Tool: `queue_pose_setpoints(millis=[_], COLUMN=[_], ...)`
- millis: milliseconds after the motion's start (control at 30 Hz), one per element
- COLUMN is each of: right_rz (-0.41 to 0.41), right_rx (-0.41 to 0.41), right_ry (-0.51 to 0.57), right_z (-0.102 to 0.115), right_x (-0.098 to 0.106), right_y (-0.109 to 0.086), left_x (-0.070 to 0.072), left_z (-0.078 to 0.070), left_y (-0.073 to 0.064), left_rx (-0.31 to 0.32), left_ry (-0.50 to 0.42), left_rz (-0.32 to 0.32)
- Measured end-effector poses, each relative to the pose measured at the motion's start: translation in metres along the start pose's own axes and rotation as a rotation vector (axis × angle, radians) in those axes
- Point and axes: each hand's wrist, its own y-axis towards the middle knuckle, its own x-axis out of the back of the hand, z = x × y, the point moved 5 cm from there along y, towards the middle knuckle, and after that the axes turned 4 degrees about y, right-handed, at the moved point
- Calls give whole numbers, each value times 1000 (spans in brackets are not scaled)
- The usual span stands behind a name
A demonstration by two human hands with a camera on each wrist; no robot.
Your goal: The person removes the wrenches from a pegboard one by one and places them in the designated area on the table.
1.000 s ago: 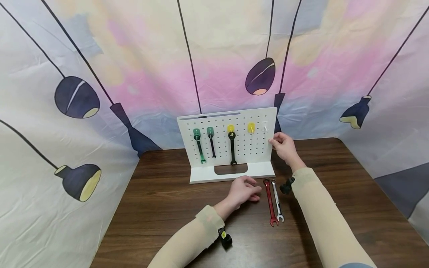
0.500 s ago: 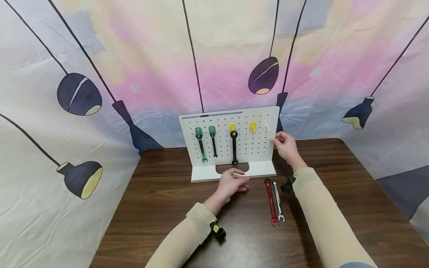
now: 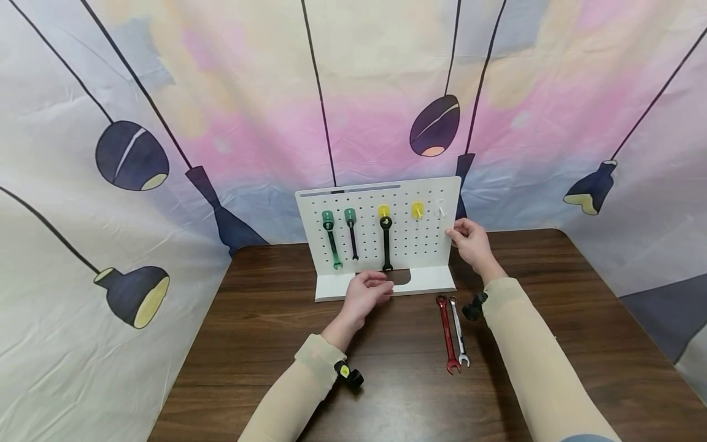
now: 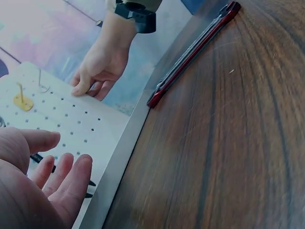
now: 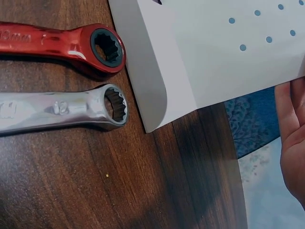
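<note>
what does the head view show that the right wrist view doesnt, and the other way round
Only the head view shows the left hand, the hooks and three hanging wrenches. Only the right wrist view shows the stamped marking on the red wrench. Both show that wrench, the silver wrench, the table, the white board and the right hand.
</note>
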Motion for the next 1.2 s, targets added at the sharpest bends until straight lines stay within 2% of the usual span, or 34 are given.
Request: queue_pose_setpoints(millis=[167, 433, 900, 1200], right_rz=[5, 7, -15, -28], right_rx=[4, 4, -19, -24], right_ry=[27, 31, 10, 17], right_z=[-1, -1, -4, -6], right_x=[0, 0, 1, 1], right_y=[0, 0, 0, 1], left_x=[5, 7, 14, 12], left_z=[-2, -12, -25, -30], left_y=[5, 12, 22, 28], left_rx=[-19, -69, -85, -156], left_ry=[-15, -42, -52, 9], left_rz=[-2, -41, -168, -204])
